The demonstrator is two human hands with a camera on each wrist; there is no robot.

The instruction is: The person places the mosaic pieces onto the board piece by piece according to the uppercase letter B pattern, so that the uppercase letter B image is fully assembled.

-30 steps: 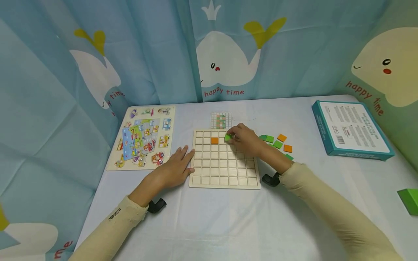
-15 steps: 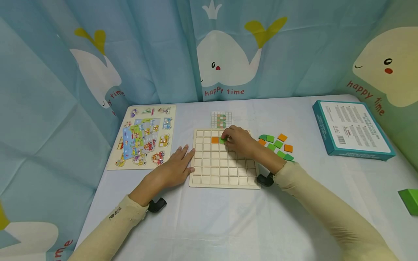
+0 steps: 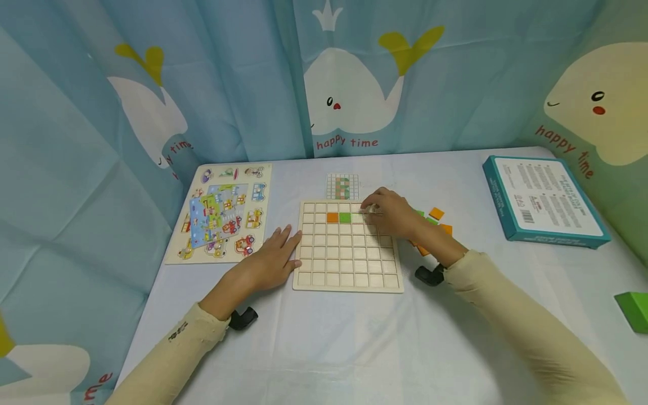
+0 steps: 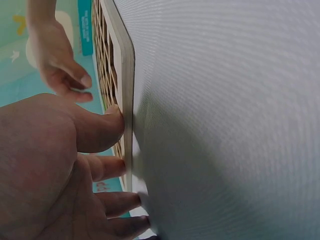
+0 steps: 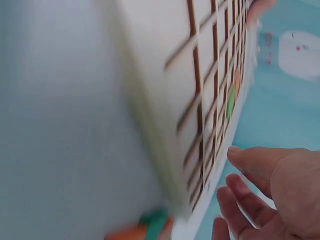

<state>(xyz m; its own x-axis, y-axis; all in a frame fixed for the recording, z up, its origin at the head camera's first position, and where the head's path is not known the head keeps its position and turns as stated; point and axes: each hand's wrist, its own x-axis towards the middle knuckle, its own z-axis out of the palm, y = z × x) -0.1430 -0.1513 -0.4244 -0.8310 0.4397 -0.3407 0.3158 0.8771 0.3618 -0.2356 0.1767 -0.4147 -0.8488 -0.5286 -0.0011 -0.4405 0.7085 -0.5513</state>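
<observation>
Whale-print curtain (image 3: 228, 84) out back, grid board (image 3: 349, 267) sitting square on a white worktop (image 3: 329, 349)

So the board's right in front of the person, edges running side to side and straight away. Looks near enough square, so I can't pick a long axis. Near its far edge an orange tile (image 3: 332, 217) and a green tile (image 3: 345, 217) sit in neighbouring cells, orange on the left, making a short row that runs left to right.

Left hand (image 3: 273, 259) is spread pretty flat, pointing away and a bit right, thumb and fingertips against the board's left edge. Right hand (image 3: 392, 214) is over the far right part, fingers loosely bent, thumb apart, nothing in it. Can't tell if it's touching the board.

Pattern card (image 3: 342, 186) lies just past the far edge; loose tiles (image 3: 437, 213) are off to the right, partly behind the arm.
</observation>
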